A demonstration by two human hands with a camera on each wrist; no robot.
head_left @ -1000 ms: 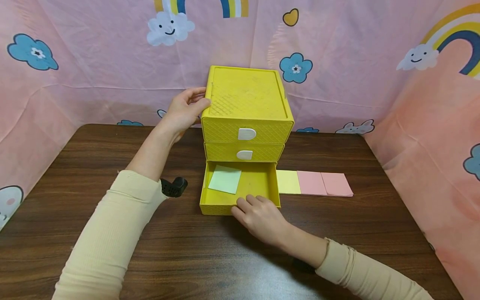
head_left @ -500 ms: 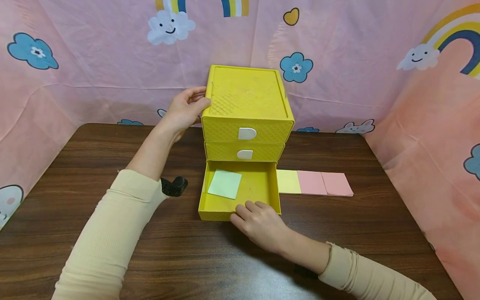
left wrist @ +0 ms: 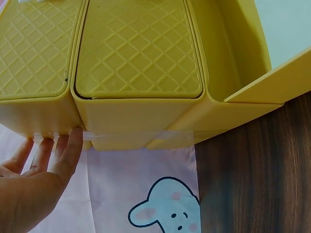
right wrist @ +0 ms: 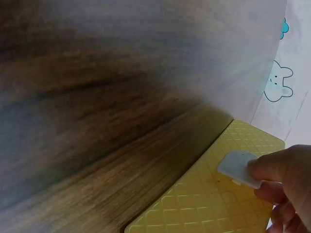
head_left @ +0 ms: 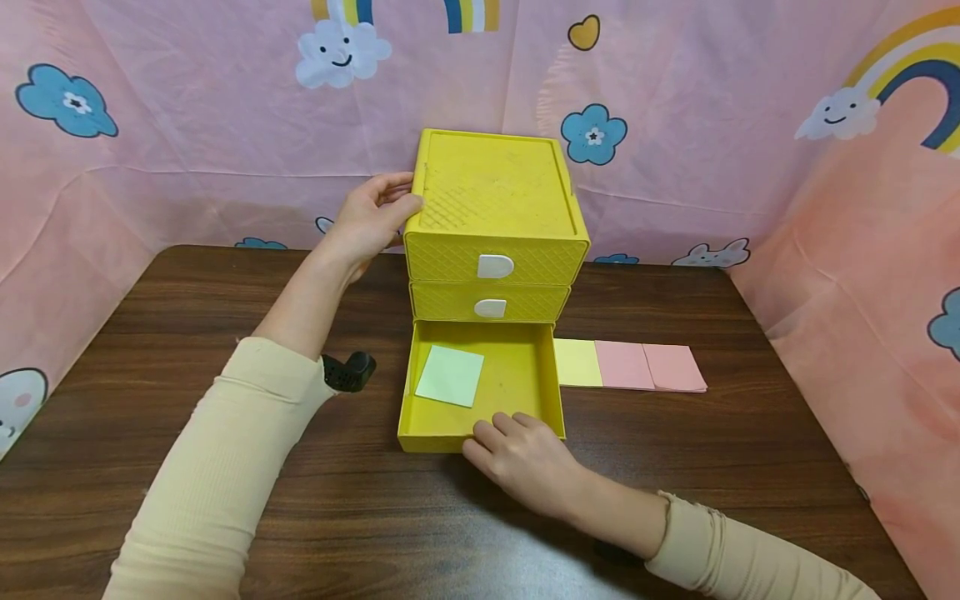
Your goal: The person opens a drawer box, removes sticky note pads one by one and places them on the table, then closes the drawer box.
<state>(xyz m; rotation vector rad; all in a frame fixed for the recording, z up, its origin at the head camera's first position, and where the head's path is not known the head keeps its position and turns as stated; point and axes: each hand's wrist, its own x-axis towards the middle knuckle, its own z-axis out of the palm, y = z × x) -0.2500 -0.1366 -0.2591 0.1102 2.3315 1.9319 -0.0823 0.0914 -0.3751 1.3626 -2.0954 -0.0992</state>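
A yellow three-drawer cabinet stands on the table, its bottom drawer pulled out and its upper two pushed in. On that drawer's floor, toward the left, lies a pale green square paper. My left hand rests on the cabinet's upper left side, fingers extended; the left wrist view shows its fingertips touching the side wall. With my right hand I pinch the white drawer handle at the front, thumb on one face. The head view hides this handle behind my hand.
Yellow and pink paper squares lie in a row right of the drawer on the dark wooden table. A pink patterned cloth hangs behind and at both sides.
My right hand has drawn the bottom drawer further out toward me. The green paper has come forward with it and turned slightly. My left hand has stayed on the cabinet.
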